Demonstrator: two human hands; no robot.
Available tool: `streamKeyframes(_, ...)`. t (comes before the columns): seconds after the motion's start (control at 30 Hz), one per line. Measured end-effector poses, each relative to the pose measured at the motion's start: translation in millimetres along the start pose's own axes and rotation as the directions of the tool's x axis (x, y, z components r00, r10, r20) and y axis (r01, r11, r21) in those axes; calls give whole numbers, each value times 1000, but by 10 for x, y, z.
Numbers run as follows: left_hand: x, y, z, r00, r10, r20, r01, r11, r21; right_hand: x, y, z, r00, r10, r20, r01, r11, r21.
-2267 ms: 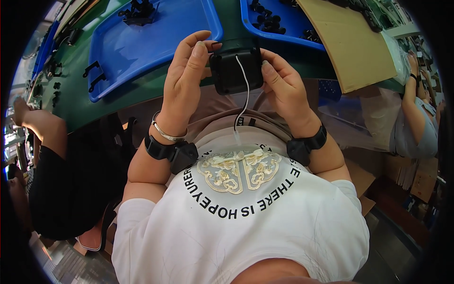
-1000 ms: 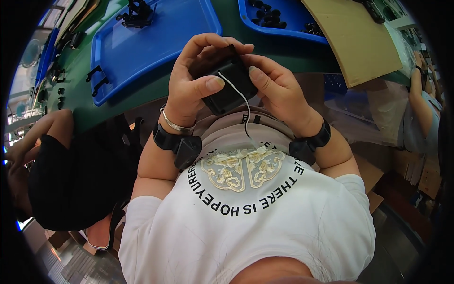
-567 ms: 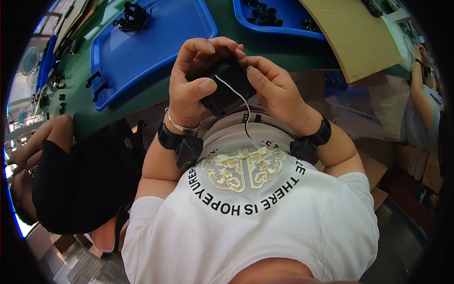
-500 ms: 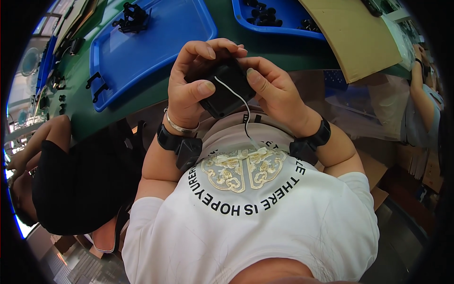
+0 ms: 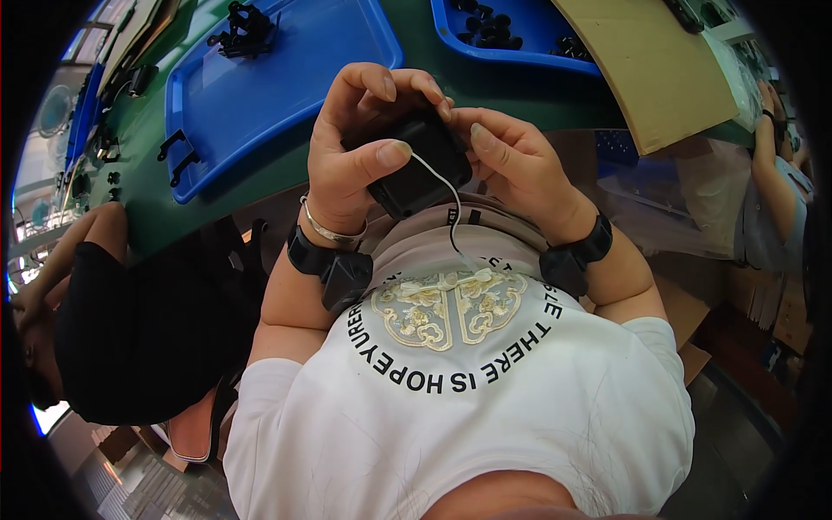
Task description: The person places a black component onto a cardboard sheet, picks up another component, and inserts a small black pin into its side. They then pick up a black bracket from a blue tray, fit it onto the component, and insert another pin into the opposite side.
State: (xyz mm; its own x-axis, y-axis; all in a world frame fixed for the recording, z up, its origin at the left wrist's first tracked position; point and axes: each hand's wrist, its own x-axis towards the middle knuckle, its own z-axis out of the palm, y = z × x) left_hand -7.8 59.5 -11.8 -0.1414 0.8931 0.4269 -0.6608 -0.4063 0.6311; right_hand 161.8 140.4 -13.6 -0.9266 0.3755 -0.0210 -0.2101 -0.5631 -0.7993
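Note:
My left hand is closed around a black box-shaped device, its thumb lying on the near face and its fingers curled over the far edge. A thin white cable runs across the device and hangs down toward my shirt. At the device's right edge is my right hand, its fingers bent in and the thumb close to the index finger. Whatever lies between those right fingertips is hidden. The device is held tilted above my lap, in front of the table edge.
A blue tray on the green table carries a black bracket-like part and a black clip. Another blue tray holds several black parts. Brown cardboard lies at right. A person in black sits at left.
My right hand has shifted slightly right, its thumb coming off the device's face to the edge. The left thumb has slid a little right across the device. The person at left has moved slightly.

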Motion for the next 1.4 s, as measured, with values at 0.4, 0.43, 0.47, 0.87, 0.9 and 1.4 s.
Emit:
streamKeyframes(0.4,-16,27,30,999,9,40,-16,985,174,-53,17,130,989,-114,-91,73,927,-368)
streamKeyframes(0.43,-25,24,32,999,12,46,-21,978,206,-49,22,133,989,-115,-92,74,927,-368)
streamKeyframes(0.47,-38,18,34,999,15,51,-27,971,236,-47,32,138,991,-90,-104,50,941,-334)
streamKeyframes(0.87,-32,4,6,997,19,77,-42,953,301,-72,59,150,991,-102,-92,66,941,-332)
streamKeyframes(0.9,-25,3,-10,997,17,78,-39,953,299,-64,84,141,990,-83,-117,48,959,-278)
streamKeyframes(1.4,14,-8,-90,994,111,14,-109,935,338,-15,83,182,989,-67,-129,38,976,-214)
